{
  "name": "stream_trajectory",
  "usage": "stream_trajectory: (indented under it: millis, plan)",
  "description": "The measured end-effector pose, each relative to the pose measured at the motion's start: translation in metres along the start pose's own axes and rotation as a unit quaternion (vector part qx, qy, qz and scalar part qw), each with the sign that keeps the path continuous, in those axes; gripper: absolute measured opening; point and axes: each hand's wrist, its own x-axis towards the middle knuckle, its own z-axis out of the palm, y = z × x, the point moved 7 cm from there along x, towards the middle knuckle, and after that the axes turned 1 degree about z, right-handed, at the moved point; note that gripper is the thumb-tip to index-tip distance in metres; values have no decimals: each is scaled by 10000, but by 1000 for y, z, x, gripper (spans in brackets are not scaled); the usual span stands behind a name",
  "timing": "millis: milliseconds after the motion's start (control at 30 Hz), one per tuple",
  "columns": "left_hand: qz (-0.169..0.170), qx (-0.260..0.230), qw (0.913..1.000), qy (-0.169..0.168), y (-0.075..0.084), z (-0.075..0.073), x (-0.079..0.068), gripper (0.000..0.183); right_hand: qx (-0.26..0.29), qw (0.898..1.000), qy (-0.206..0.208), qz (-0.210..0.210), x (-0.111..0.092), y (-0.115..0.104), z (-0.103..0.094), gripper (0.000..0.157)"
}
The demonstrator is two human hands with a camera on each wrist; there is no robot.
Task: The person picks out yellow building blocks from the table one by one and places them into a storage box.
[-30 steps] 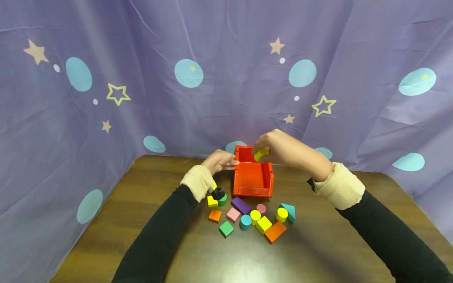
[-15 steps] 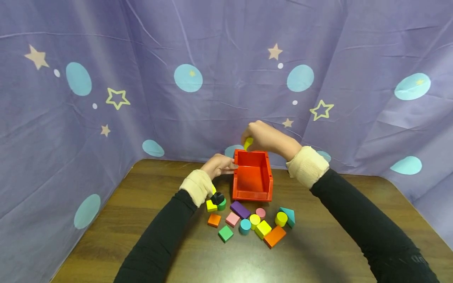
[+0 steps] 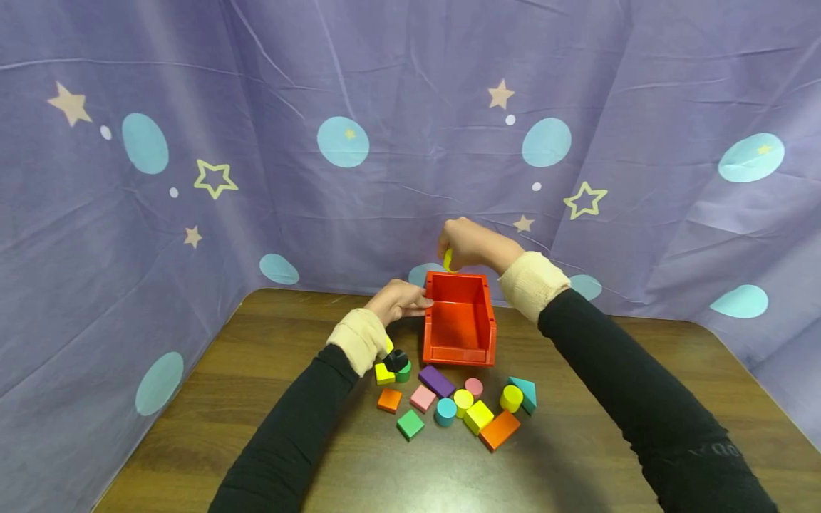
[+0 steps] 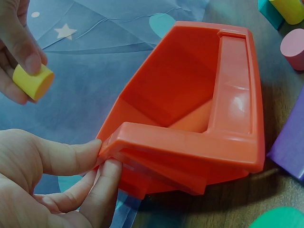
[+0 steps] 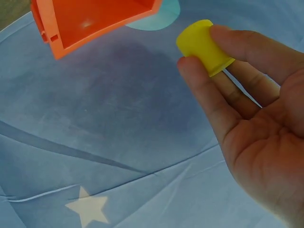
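A red plastic bin (image 3: pixel 458 355) stands near the table's far edge, its low front facing me. My left hand (image 3: pixel 399 299) pinches the bin's left wall between thumb and fingers, as the left wrist view shows closely. Above and behind the bin's back rim, my right hand (image 3: pixel 471 242) holds a yellow cylinder block (image 5: pixel 202 45) between thumb and fingertips. In the right wrist view the block is apart from the bin. The part of the bin's inside that shows in the head view has no blocks in it.
In front of the bin lie several blocks, among them a purple block (image 3: pixel 437 381), a green block (image 3: pixel 410 425), an orange block (image 3: pixel 499 430) and a teal triangle (image 3: pixel 524 392). A patterned curtain (image 3: pixel 410 178) hangs behind the table (image 3: pixel 359 470).
My right hand has moved left and slightly up with the yellow cylinder block, from over the bin to behind its back rim. My left hand keeps its grip on the bin.
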Motion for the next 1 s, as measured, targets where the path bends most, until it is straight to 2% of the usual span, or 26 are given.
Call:
stream_trajectory:
  millis: [167, 400, 533, 633, 800, 1000]
  plan:
    - [-4, 43, 10000, 68, 1, -1, -1, 49, -134, 9995, -250, 133, 11, 2, 8, 28]
    - [33, -118, 9999, 122, 1, -2, -2, 29, -332, 9973, -532, 383, 22, 2, 23, 29]
    - [34, -115, 9999, 120, 1, -2, -4, 21, -272, 9955, -692, 590, 28, 6, 34, 27]
    - [4, -111, 9998, 145, 1, -1, -4, 24, -190, 9934, -808, 793, 33, 12, 42, 21]
    - [-1, -75, 9999, 124, 0, 0, -3, 41, -212, 9903, -942, 1000, 42, 24, 56, 12]
    - [15, -60, 9999, 101, 0, -1, -1, 46, -161, 9900, -845, 1122, 41, 29, 64, 7]
